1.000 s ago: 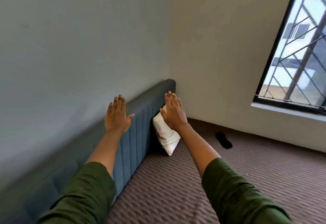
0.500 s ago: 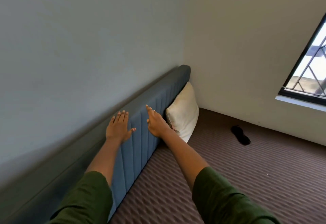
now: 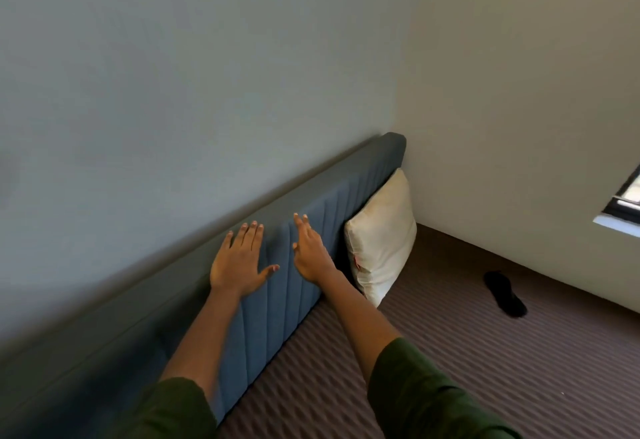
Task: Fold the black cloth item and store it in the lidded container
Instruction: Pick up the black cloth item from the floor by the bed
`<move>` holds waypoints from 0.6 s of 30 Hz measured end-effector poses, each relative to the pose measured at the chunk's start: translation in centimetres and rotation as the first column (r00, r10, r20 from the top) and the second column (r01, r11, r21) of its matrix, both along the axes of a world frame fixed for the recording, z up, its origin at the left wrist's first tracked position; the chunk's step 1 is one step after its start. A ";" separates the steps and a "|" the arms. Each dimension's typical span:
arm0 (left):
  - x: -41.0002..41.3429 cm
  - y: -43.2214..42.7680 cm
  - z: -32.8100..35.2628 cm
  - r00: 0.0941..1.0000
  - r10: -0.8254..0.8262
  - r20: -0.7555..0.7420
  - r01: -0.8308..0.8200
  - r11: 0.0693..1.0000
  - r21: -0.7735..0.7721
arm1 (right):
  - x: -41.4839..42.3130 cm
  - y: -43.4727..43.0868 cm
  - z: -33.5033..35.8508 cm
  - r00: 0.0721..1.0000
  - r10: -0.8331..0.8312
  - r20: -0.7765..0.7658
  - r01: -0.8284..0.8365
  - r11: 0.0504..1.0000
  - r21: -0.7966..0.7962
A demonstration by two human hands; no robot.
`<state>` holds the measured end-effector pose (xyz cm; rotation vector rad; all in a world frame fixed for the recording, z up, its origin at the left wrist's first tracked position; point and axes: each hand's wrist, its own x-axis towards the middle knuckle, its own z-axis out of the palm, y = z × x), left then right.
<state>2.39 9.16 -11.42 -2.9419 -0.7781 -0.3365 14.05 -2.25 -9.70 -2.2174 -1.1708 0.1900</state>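
A small black cloth item point(image 3: 504, 294) lies flat on the brown patterned bed cover point(image 3: 467, 369), far right near the wall. My left hand point(image 3: 239, 262) is raised in front of the blue padded headboard point(image 3: 277, 300), fingers spread, holding nothing. My right hand point(image 3: 310, 251) is stretched out beside it, fingers extended, also with nothing in it, just left of the pillow. Both hands are well away from the black cloth. No lidded container shows in this view.
A cream pillow point(image 3: 382, 238) leans against the headboard in the corner. Grey walls rise behind and to the right. A window corner point(image 3: 623, 206) shows at the right edge.
The view has swung left, so the window has nearly left the frame. My right hand has moved off the pillow to the left, in front of the headboard.
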 end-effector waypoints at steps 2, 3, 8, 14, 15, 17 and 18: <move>0.1 0.1 -0.2 1.000 0.013 0.014 -0.014 1.000 0.019 | 1.5 1.3 0.3 0.999 0.040 0.008 -0.041 0.999 0.031; 0.2 0.2 -0.4 1.000 0.017 0.023 -0.018 0.999 0.038 | 2.6 1.9 0.4 0.999 0.051 0.013 -0.051 0.998 0.035; 0.6 0.6 -1.0 0.998 0.047 0.036 -0.051 0.990 0.132 | 7.8 5.1 0.0 0.990 0.119 0.075 -0.120 0.993 -0.001; 0.9 0.8 -1.1 0.996 0.088 0.027 -0.091 0.980 0.175 | 10.3 5.9 -3.3 0.966 0.216 0.145 -0.234 0.964 0.124; 0.8 0.8 -1.1 0.996 0.087 0.025 -0.090 0.979 0.181 | 10.5 5.9 -3.4 0.962 0.225 0.155 -0.246 0.960 0.132; 0.9 0.6 -1.1 0.995 0.103 0.007 -0.103 0.977 0.185 | 11.0 6.0 -3.3 0.957 0.249 0.151 -0.268 0.956 0.122; 0.9 0.6 -1.2 0.994 0.112 0.004 -0.110 0.977 0.181 | 11.2 6.0 -3.1 0.952 0.265 0.150 -0.282 0.954 0.104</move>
